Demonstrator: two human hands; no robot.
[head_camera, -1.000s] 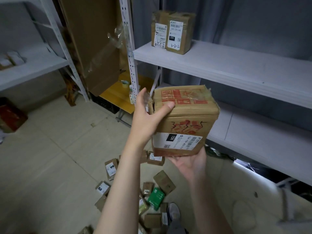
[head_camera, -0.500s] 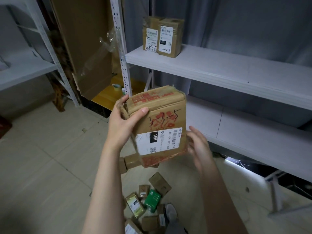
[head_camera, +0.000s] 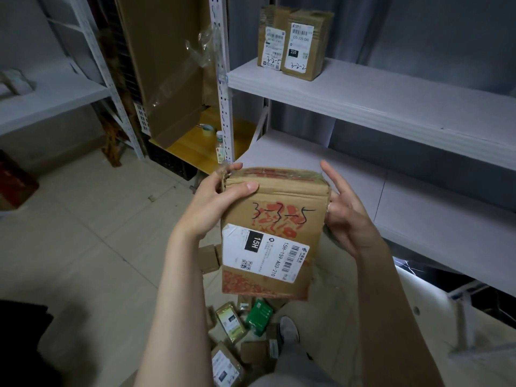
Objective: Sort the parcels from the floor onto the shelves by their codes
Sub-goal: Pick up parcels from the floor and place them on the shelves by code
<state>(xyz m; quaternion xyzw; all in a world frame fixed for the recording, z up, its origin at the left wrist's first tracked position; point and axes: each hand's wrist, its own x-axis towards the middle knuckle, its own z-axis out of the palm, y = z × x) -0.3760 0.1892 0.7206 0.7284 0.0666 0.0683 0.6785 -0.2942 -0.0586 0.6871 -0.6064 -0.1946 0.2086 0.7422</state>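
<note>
I hold a brown cardboard parcel (head_camera: 273, 208) upright in front of me. It has "3-3-5" handwritten on it and a white label marked 15H. My left hand (head_camera: 215, 205) grips its top left corner, thumb on the front face. My right hand (head_camera: 349, 219) rests against its right side with fingers straight. Behind it are the white upper shelf (head_camera: 391, 107) and the lower shelf (head_camera: 418, 213). Two parcels stand on the upper shelf, marked 3-2-5 (head_camera: 272, 43) and 3-2-2 (head_camera: 304, 46). Several parcels (head_camera: 231, 322) lie on the floor below.
A tall cardboard sheet (head_camera: 162, 65) leans between the racks over a low yellow wooden board (head_camera: 201, 146) with a tape roll and a bottle. Another white shelf (head_camera: 42, 99) is at the left. A green packet (head_camera: 258, 317) and my shoe (head_camera: 289, 331) are among the floor parcels.
The parcel was turned upright so its label and handwritten code face me. My right hand came from under it to its right side. The view moved closer to the shelves.
</note>
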